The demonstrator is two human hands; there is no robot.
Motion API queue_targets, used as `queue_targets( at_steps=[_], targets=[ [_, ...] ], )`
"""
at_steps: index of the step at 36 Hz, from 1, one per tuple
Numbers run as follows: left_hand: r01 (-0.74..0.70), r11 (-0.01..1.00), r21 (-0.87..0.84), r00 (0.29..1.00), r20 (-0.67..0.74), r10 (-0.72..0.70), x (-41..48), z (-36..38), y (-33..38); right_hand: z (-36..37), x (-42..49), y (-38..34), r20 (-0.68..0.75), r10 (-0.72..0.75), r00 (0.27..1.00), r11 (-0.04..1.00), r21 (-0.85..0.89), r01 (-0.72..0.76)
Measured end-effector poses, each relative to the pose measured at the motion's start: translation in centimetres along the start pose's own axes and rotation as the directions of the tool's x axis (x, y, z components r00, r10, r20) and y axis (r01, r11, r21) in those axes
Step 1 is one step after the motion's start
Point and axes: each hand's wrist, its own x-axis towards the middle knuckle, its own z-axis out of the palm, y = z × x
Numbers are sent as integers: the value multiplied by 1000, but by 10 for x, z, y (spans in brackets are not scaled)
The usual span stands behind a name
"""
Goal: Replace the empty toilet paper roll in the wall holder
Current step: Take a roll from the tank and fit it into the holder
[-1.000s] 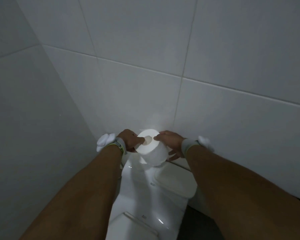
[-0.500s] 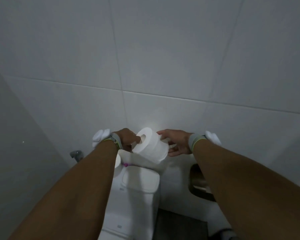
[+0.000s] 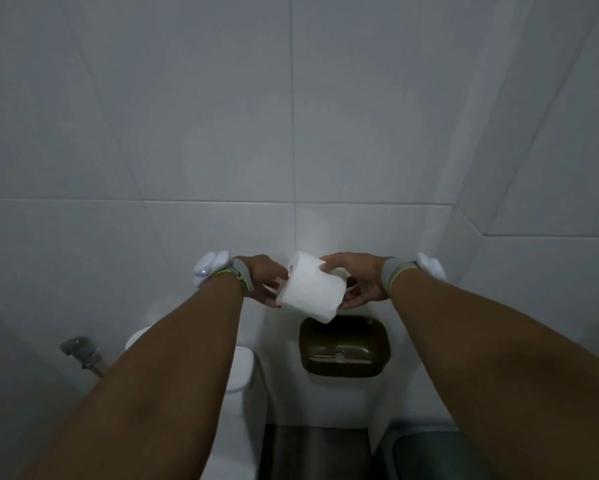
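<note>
A full white toilet paper roll [image 3: 311,288] is held in the air between both hands, lying on its side, just above the wall holder. My left hand [image 3: 261,278] grips its left end at the core hole. My right hand [image 3: 355,280] holds its right end, fingers over the top and under the bottom. The dark olive wall holder [image 3: 344,346] sits recessed in the white tiled wall directly below the roll. A thin bar with a small knob crosses its lower part; I see no roll on it.
The white toilet cistern [image 3: 242,370] stands lower left, mostly hidden by my left forearm. A grey spray fitting [image 3: 83,351] sticks out of the wall at the far left. A grey bin lid [image 3: 426,455] lies at the bottom right. White tiled walls close in ahead and on the right.
My view has swung right, so the toilet slid left and the wall holder came fully into sight. Both hands carried the roll to just above the holder, keeping their grip.
</note>
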Motion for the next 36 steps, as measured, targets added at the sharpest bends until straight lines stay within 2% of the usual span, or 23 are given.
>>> queue_targets(
  at_steps=[3,7,11,15,20,26,36],
  targets=[
    [78,989,-127,992,108,-64,-8,14,9,-9,-5,6,-41,28,999,999,24,-27],
    [90,996,-21,965,247,-82,-15,31,16,-20,-7,16,-78,90,993,996,32,-88],
    [68,992,110,955,280,-96,-12,42,13,-25,-7,22,-80,130,988,991,26,-129],
    [95,986,137,959,252,-128,-2,45,4,-29,0,30,-78,162,984,987,18,-161],
    [53,971,234,972,211,-104,5,44,-4,-29,9,36,-96,161,982,986,-21,-164],
    [0,975,223,978,204,-47,10,48,-9,-29,22,51,-133,151,980,989,16,-150],
    [11,989,150,992,119,-30,23,58,-14,-35,28,68,-200,76,977,995,81,-61]
  ],
)
